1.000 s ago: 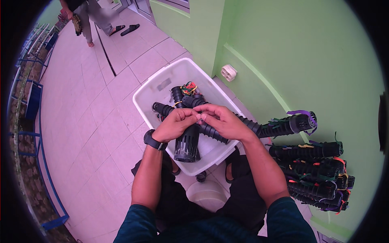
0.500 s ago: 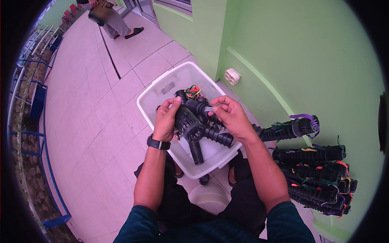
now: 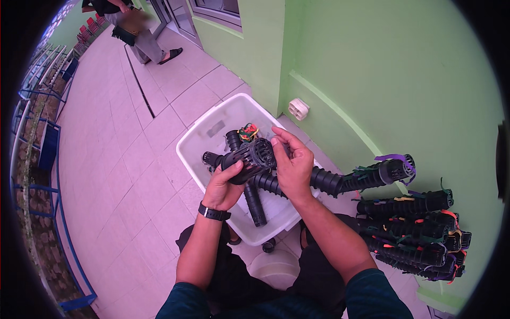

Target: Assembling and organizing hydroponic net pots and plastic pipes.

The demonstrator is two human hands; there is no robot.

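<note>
In my left hand (image 3: 220,187) is a black slotted plastic tube (image 3: 249,159), tilted so its round open-work end points up and away. My fingers wrap its lower body, thumb on top. My right hand (image 3: 296,169) is at the slotted end, thumb and fingers curled close to the rim; whatever sits between the fingertips is hidden. Beneath both hands stands a white plastic tub (image 3: 186,159). Inside it lie several black ribbed tubes (image 3: 255,204) and a tangle of red, green and yellow strips (image 3: 248,132).
To the right, a stack of black tubes with coloured strips (image 3: 414,234) lies by the green wall (image 3: 382,64). One long ribbed tube (image 3: 366,178) reaches across the tub's right rim. A person (image 3: 141,32) stands far off. Blue railings (image 3: 58,212) run along the left.
My left hand has turned the slotted tube so its end now faces up and right. My right hand has come to that end; the small grey piece in its fingers is no longer visible.
</note>
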